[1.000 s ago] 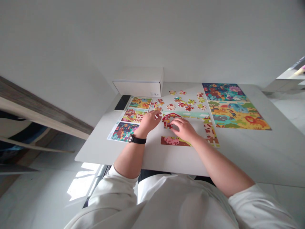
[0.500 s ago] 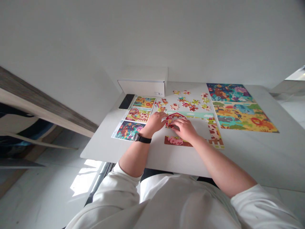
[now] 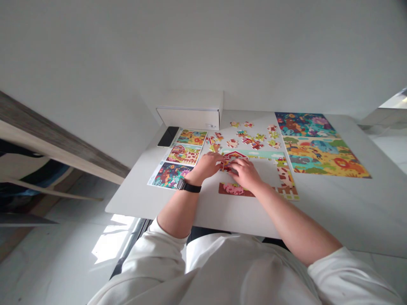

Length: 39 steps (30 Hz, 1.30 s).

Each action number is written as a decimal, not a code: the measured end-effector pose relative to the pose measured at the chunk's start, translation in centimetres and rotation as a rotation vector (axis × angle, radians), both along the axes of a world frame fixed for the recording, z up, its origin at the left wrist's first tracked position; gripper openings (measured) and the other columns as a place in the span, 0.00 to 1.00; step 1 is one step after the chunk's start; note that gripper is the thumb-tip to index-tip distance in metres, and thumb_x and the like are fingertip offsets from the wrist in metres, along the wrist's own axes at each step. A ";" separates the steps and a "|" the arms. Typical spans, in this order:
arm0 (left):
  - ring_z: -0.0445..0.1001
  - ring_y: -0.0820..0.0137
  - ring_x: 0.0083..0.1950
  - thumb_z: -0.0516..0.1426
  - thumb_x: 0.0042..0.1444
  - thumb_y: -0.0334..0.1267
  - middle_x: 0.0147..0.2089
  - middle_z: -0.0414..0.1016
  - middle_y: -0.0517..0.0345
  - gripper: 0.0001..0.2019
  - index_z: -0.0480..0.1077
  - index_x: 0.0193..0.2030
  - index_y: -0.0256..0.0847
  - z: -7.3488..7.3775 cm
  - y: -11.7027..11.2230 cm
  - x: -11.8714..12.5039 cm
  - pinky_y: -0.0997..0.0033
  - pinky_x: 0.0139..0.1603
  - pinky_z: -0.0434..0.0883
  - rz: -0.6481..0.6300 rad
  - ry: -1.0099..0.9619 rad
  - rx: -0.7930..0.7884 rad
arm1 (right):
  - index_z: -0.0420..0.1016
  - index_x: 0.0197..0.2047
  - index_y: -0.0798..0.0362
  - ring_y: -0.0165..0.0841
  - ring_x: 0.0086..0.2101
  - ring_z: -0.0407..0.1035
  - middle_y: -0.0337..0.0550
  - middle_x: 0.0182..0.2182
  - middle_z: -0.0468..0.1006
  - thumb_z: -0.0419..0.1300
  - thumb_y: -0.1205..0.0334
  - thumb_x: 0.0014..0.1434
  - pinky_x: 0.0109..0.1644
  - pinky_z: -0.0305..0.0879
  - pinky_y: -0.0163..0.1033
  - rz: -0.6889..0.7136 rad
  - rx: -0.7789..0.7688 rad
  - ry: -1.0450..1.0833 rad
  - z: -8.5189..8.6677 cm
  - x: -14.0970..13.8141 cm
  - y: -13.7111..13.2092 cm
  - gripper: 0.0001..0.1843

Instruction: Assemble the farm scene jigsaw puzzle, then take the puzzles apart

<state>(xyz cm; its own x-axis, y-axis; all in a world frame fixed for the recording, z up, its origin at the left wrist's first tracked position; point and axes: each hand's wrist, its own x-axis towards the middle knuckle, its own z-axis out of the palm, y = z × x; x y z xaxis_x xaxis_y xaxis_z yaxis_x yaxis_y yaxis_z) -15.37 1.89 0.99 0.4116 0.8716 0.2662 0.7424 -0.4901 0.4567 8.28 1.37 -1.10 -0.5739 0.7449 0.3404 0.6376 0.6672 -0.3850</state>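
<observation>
A partly joined farm jigsaw puzzle lies on the white table, its strips forming a frame around bare tabletop. At its left side, below the red barn roof, is a red puzzle piece, partly covered by fingers. My left hand, with a black watch at the wrist, has its fingers closed at the piece's left edge. From the right, my right hand grips the same piece with bent fingers. The pink pig strip lies just below my hands.
Several loose puzzle pieces lie beyond the puzzle. To the left are a picture sheet and a black phone. A white box stands against the wall. Two finished puzzles lie joined at the right.
The fingers of my right hand have shifted slightly and are more bent around the red piece. My left hand has moved slightly toward me. The view has tilted a little.
</observation>
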 end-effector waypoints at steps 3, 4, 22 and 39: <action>0.81 0.53 0.59 0.64 0.61 0.30 0.55 0.86 0.51 0.14 0.86 0.49 0.49 0.1 -0.1 0.0 0.48 0.67 0.74 0.011 0.041 -0.004 | 0.86 0.56 0.44 0.50 0.56 0.73 0.50 0.54 0.82 0.69 0.61 0.67 0.63 0.70 0.59 0.000 0.005 -0.014 0.1 0.0 -0.1 0.15; 0.81 0.53 0.59 0.64 0.61 0.31 0.56 0.85 0.50 0.14 0.86 0.50 0.50 0.2 -0.1 0.0 0.49 0.67 0.75 0.018 0.060 -0.008 | 0.86 0.56 0.44 0.49 0.56 0.73 0.50 0.54 0.82 0.69 0.61 0.67 0.63 0.70 0.58 -0.003 0.003 -0.026 0.2 0.0 -0.2 0.15; 0.75 0.55 0.69 0.64 0.67 0.38 0.66 0.79 0.50 0.20 0.80 0.65 0.53 1.1 -0.6 -0.3 0.52 0.71 0.72 -0.016 0.225 -0.102 | 0.88 0.49 0.47 0.43 0.52 0.73 0.47 0.48 0.86 0.64 0.59 0.73 0.62 0.64 0.50 0.003 -0.018 -0.132 2.1 -0.2 -1.3 0.10; 0.75 0.58 0.70 0.60 0.61 0.29 0.66 0.78 0.46 0.20 0.79 0.59 0.43 0.7 0.2 -0.7 0.53 0.74 0.72 0.058 -0.130 0.107 | 0.87 0.53 0.45 0.40 0.51 0.78 0.45 0.50 0.87 0.64 0.64 0.71 0.62 0.71 0.47 0.016 -0.047 0.111 1.9 1.4 -1.0 0.12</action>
